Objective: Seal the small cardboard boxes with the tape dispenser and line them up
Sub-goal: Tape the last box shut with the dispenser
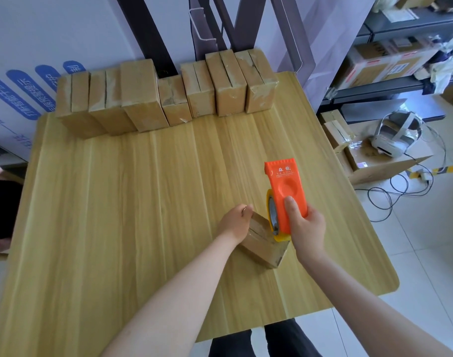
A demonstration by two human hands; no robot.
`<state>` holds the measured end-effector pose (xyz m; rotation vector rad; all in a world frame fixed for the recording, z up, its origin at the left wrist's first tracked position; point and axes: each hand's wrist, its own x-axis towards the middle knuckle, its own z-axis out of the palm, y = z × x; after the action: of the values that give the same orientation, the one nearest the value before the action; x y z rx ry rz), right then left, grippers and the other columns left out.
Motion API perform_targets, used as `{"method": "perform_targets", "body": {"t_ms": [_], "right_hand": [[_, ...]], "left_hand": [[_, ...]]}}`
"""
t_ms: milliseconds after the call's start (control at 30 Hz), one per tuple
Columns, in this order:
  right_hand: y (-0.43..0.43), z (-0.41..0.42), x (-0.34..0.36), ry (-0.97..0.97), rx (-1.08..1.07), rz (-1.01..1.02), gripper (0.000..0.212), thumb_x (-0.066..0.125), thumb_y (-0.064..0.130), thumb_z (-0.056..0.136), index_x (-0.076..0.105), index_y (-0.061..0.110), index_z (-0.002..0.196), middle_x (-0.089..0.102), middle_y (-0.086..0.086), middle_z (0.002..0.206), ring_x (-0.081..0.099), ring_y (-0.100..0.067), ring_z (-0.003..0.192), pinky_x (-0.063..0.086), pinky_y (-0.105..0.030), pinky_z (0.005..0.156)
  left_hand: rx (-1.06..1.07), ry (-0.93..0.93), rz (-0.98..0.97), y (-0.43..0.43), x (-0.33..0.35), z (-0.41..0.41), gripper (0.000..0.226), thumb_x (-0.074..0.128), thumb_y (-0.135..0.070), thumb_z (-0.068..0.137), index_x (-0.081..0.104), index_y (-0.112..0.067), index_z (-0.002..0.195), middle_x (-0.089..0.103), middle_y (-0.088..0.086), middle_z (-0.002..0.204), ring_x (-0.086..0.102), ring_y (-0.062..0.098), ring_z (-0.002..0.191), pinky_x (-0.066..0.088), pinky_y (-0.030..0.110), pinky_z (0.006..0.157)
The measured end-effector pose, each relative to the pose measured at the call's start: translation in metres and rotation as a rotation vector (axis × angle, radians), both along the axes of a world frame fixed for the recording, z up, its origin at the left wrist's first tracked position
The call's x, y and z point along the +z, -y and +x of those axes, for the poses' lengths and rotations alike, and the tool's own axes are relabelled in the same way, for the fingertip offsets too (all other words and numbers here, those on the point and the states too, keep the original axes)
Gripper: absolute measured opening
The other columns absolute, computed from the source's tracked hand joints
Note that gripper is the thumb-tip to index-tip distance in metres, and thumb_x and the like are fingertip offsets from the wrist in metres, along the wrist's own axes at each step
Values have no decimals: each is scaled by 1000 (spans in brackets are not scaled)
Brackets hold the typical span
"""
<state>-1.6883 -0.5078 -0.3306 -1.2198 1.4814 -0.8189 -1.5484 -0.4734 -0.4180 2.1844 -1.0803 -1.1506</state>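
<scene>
Orange tape dispenser (285,194), stamped with white characters too blurred to read, is gripped by the fingers of your right hand (306,228) atop the small cardboard box (261,249) that your left hand (234,221) clasps on the desk (117,215), with a row of boxes (143,99) along its far edge

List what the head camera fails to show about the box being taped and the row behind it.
Small box: top seam, head view, covered by the left hand and tape dispenser.
Left fingertips: head view, tucked past the box's far edge.
Row of boxes: far faces, head view, hidden by the boxes themselves.
Dispenser's lettering: head view, too small to read.
</scene>
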Motion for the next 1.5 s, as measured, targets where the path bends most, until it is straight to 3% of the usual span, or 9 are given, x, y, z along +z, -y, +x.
{"method": "perform_targets", "body": {"t_ms": [233,433,533,667,733,900,1067,1333,1500], "right_hand": [[-7,5,-12,-45,46,-77,19,63,33,91,60,23,75,66,-3,68,60,-10,57,48,-22,53],[-3,3,-5,9,66,-30,25,63,34,91,58,19,71,58,4,60,51,3,45,39,-10,45],[4,0,8,59,72,-22,35,63,40,89,58,13,67,53,3,54,45,0,41,37,-12,41],[16,3,29,132,103,-11,30,62,34,91,60,11,71,57,-3,60,52,-4,49,43,-15,45],[22,12,41,161,143,16,28,60,33,92,62,12,74,61,-2,63,58,-10,55,47,-19,48],[28,50,66,222,278,63,25,59,25,94,62,2,84,59,-7,62,55,0,38,41,-12,36],[12,103,62,201,370,132,28,60,27,93,64,0,88,61,-13,65,57,-6,39,43,-17,36],[-31,220,37,125,384,191,31,62,31,90,66,1,86,65,-20,69,63,-31,52,49,-28,40],[-58,298,26,86,406,196,24,61,29,92,67,7,87,66,-14,68,62,-15,45,46,-20,40]], "left_hand": [[319,-106,-71,-13,2,-26,47,27,-52,100,46,-22,69,50,-8,67,50,15,68,33,27,57],[585,-149,-170,-24,1,-49,45,30,-43,102,59,-10,93,61,-2,83,57,17,81,43,31,73],[780,-242,-160,-33,-3,-58,41,29,-40,102,58,-14,89,63,-2,87,59,20,86,47,35,83],[1057,-358,-78,-39,5,-43,48,28,-48,101,61,-15,89,66,7,94,62,26,89,52,39,86],[1215,-372,-76,-40,14,-24,46,30,-45,101,60,-12,96,65,11,101,60,29,92,50,36,83],[1544,-412,-111,-54,47,49,59,30,-48,101,54,-2,128,59,18,125,57,37,111,46,40,91],[1750,-462,-185,-79,78,135,69,30,-54,99,48,4,133,51,20,136,53,38,120,44,47,100],[1915,-599,-307,-116,92,293,70,25,-57,99,32,-7,147,30,14,154,36,35,136,35,48,108],[1900,-552,-334,-123,87,395,65,23,-56,99,33,-14,147,40,13,148,43,36,131,41,49,105]]}}
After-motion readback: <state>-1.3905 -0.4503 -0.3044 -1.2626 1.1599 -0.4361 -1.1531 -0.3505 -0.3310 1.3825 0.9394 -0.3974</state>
